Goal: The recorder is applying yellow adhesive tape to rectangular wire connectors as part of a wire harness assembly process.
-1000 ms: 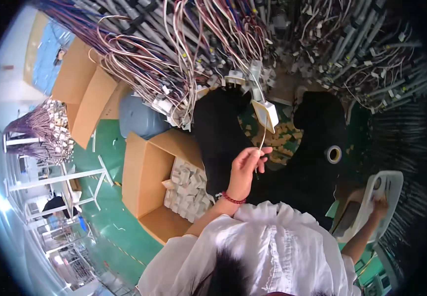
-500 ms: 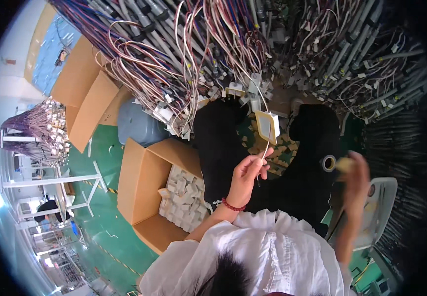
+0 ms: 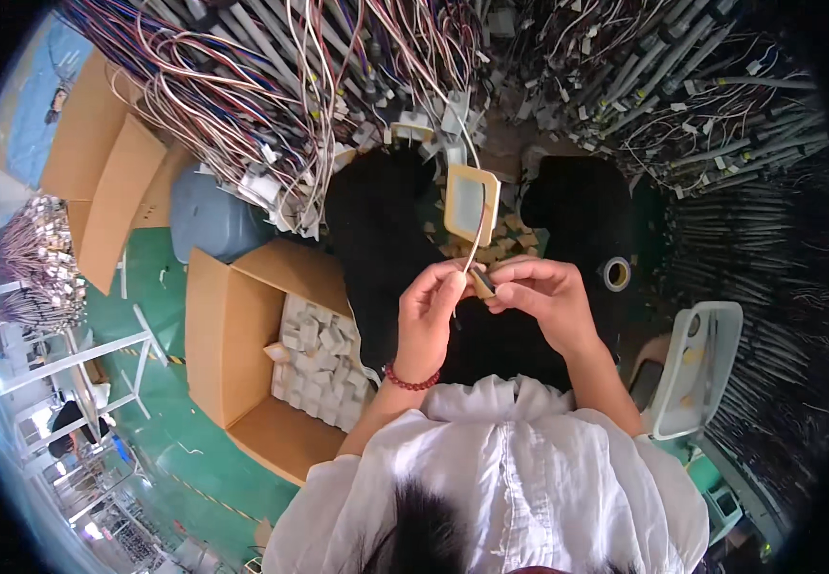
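My left hand (image 3: 431,311), with a red bead bracelet at the wrist, pinches a thin white wire (image 3: 469,260) over my lap. That wire runs up past a white plastic housing (image 3: 472,204) with a tan rim, which hangs just beyond my fingers. Close beside it, my right hand (image 3: 545,298) is closed on a small tan-and-black piece (image 3: 481,284), perhaps a pad with paper backing. The fingertips of both hands nearly meet around that piece, so part of it is hidden.
Thick bundles of wires (image 3: 242,86) hang across the far side. At left stand an open cardboard box (image 3: 206,335) of white parts and a blue-grey stool (image 3: 206,215). A tape roll (image 3: 616,275) lies by my right leg, near a clear plastic bin (image 3: 711,368). Tan scraps (image 3: 505,239) litter the floor.
My right hand has come in from the right with the small piece and now meets my left hand at the wire. My left hand keeps its pinch; the whole view has shifted slightly.
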The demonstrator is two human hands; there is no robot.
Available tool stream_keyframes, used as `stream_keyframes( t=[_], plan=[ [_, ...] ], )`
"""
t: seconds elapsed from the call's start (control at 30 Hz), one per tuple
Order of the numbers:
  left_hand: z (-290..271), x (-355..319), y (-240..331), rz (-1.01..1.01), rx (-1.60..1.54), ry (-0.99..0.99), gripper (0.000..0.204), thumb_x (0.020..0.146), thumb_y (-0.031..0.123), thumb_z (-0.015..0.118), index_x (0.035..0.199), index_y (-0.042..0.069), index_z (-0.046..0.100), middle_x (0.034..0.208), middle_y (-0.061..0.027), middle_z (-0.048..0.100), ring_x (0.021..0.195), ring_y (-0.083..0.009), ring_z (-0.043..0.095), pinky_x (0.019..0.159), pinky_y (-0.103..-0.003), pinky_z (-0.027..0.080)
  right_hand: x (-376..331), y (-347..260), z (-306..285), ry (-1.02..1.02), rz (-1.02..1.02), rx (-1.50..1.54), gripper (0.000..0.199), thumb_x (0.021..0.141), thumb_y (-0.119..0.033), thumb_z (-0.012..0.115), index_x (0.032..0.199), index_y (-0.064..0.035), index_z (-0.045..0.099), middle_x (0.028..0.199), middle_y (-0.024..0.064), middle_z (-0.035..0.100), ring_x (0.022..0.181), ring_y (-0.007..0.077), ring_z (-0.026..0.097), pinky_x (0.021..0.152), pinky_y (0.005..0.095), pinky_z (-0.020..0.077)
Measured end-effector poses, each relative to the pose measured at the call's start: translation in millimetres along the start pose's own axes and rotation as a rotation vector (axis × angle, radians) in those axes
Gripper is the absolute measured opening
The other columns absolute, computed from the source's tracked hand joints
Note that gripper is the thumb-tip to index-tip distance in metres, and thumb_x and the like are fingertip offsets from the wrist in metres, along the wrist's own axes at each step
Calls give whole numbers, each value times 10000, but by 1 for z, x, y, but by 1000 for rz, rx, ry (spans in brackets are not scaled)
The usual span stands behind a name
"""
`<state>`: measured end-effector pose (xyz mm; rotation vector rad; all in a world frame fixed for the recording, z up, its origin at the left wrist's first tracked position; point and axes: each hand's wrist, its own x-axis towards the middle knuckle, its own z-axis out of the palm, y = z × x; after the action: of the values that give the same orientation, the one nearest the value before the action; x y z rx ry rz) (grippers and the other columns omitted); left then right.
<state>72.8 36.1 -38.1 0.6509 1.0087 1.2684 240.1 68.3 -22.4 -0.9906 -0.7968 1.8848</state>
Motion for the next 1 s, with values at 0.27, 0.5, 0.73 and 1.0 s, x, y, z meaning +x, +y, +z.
stream_keyframes(
  t=[0.27,0.5,0.73,1.0],
  plan=[
    [-10,2,11,186,486,-80,96,926,22,522,970,-40,580,1066,-106,611,826,-98,564,745,-214,451,7,-12,2,-43,86,-182,111,813,-32,671,889,48,663,815,80,639,684,140,640,639,253,538],
    [-11,-1,3,138,511,-127,85,913,14,538,965,-38,580,1065,-97,607,821,-61,523,685,-182,420,7,2,-2,-68,222,-266,82,833,-69,645,824,9,624,669,3,577,525,59,504,478,198,411],
    [1,-10,-19,-53,118,-105,128,939,46,509,973,-53,582,1319,-140,488,1051,-141,537,900,-267,432,-2,37,-2,313,-141,-439,86,852,-62,622,839,23,622,711,-1,617,613,35,535,547,196,432],
    [-2,-12,-31,-132,111,12,146,951,65,493,971,-49,582,1157,-88,562,974,-110,551,871,-246,452,-7,52,6,289,-90,-391,74,889,-44,585,849,17,596,765,2,626,679,36,561,612,180,449]
  ],
)
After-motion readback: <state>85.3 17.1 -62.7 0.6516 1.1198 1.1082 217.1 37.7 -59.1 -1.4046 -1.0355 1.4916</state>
